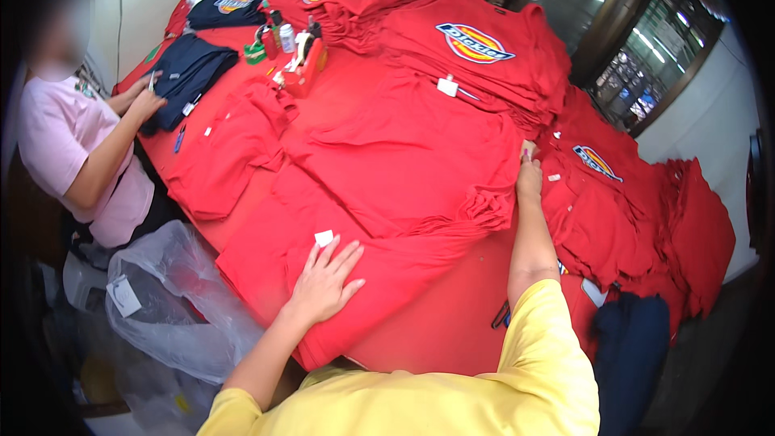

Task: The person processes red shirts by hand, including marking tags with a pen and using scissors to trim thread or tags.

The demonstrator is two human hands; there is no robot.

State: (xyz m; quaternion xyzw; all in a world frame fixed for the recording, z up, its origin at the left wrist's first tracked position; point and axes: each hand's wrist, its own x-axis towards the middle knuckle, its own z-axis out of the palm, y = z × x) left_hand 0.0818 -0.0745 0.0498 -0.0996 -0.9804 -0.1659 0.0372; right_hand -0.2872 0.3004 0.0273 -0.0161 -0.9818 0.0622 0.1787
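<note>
Spread out before me lies a red shirt [412, 153], its lower part reaching the near edge of the table. My left hand [324, 282] rests on it with the fingers stretched out, beside a small white label [324, 238]. Off to the right, my right hand [529, 178] reaches past the shirt's bunched edge. Its fingers are closed on a small tan object [528, 150], too small to name. Another white tag [447, 86] lies at the shirt's far end.
Piles of red shirts [484, 24] line the far and right sides. At the left, a person in pink [89, 145] handles a dark blue garment [190, 77]. A red tape dispenser [305, 69] stands near small bottles. A clear plastic bag [178, 299] hangs beside the red table [428, 323].
</note>
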